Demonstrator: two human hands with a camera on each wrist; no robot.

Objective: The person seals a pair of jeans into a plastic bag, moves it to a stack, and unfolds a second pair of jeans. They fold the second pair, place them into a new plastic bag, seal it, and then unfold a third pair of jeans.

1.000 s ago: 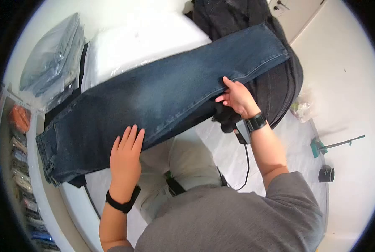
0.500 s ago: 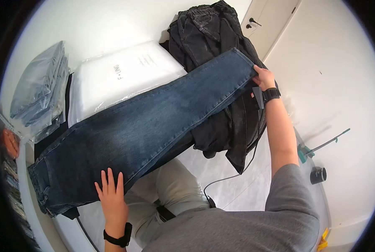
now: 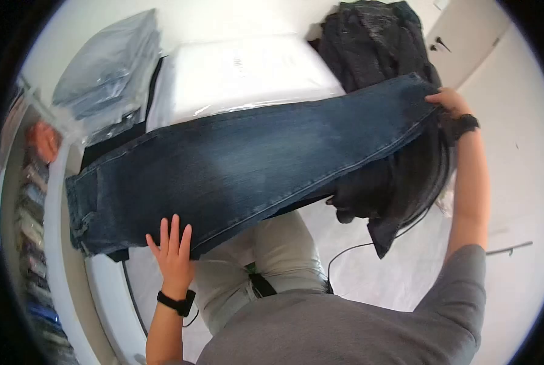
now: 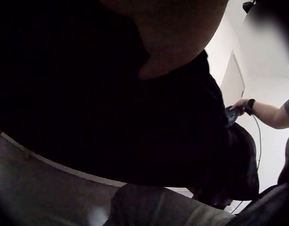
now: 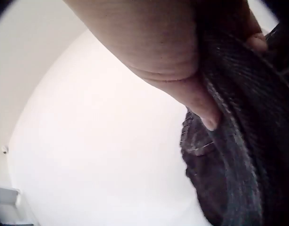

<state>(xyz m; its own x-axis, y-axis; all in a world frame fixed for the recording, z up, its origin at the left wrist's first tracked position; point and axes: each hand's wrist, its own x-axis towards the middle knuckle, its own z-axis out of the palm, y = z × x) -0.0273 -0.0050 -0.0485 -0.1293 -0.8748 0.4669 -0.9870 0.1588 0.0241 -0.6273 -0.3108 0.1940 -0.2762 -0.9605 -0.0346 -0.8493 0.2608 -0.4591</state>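
Note:
Dark blue jeans [image 3: 241, 152] lie folded lengthwise across the surface in the head view, waist at the left and leg hem at the right. My left hand [image 3: 173, 255] rests with spread, straight fingers on their near edge, towards the waist. At the hem, my right hand [image 3: 450, 102] grips the corner of the leg. In the right wrist view the thumb of the right hand [image 5: 182, 70] presses on the denim [image 5: 243, 136], with a fingertip showing on the far side. The left wrist view is mostly dark, with part of the left hand [image 4: 177, 37] at the top.
White plastic-wrapped packages [image 3: 247, 73] lie behind the jeans. Bagged garments [image 3: 110, 67] are stacked at the back left. Black jeans [image 3: 375, 48] are piled at the right, partly under the blue leg. A shelf with packed items [image 3: 34, 231] stands at the left; a cable [image 3: 345, 250] hangs below.
My right hand has gone from the middle of the leg edge out to the hem and now grips it. The left hand stays on the near edge, a little closer to the waist. The head view has shifted.

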